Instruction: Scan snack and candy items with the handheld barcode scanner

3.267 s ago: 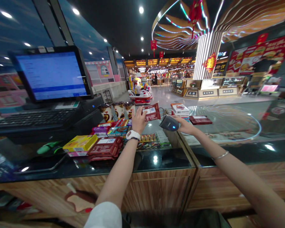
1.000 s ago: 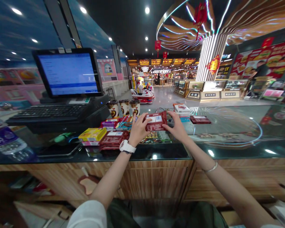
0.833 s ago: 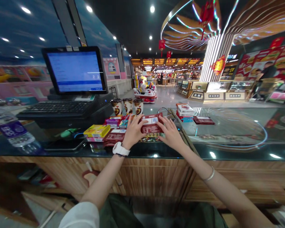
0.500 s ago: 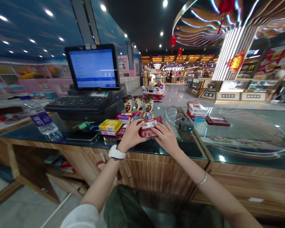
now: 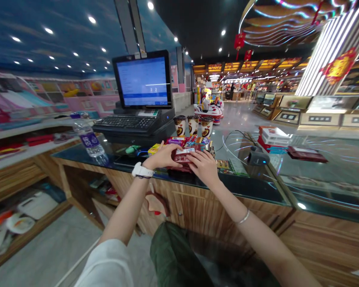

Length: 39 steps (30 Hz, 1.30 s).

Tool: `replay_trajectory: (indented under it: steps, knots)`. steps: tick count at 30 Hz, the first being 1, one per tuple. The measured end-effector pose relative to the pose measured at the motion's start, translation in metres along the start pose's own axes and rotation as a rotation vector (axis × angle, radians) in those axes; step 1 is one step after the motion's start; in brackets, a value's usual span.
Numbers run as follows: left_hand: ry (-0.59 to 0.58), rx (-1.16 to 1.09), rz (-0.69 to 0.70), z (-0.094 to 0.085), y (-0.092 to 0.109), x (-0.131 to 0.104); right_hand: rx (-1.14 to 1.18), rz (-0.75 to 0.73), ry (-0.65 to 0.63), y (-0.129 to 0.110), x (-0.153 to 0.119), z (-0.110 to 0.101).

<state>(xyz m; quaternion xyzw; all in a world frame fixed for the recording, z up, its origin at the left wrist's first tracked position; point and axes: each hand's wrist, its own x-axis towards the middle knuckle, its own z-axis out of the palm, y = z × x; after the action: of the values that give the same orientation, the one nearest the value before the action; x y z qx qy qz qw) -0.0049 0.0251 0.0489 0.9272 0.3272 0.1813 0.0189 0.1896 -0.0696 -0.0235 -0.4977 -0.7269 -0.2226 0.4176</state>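
My left hand (image 5: 164, 156) grips the left side of a dark red packet (image 5: 184, 155) with a white label. My right hand (image 5: 204, 166) has its fingers pressed on the right side of the same packet. The packet is at the counter's front part, over more dark red wrapping. Just behind it lie colourful snack packs (image 5: 194, 141), and a yellow box (image 5: 154, 149) shows partly behind my left hand. Three patterned cups (image 5: 193, 126) with dark lids stand behind the snacks.
A monitor (image 5: 143, 81) and keyboard (image 5: 124, 123) stand at the back left, a water bottle (image 5: 89, 139) at the left. Right of my hands are a black scanner (image 5: 257, 156), stacked boxes (image 5: 273, 137) and dark red packets (image 5: 306, 154).
The view has turned left, so the counter items appear further right. Both hands with the packet have moved left relative to the counter items, and my left hand now covers much of the yellow box.
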Motion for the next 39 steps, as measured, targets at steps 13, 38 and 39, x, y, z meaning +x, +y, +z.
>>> replay_trajectory:
  steps: [13, 38, 39]
  knots:
    - [0.109, 0.052, 0.012, 0.019, 0.004, -0.026, -0.060, 0.118, 0.078, -0.025, -0.010, 0.028]
    - [0.610, 0.083, -0.178, 0.084, 0.029, -0.054, 0.020, 0.195, 0.061, -0.033, -0.034, 0.028]
    - [0.605, 0.089, -0.183, 0.086, 0.029, -0.054, 0.012, 0.192, 0.067, -0.033, -0.034, 0.029]
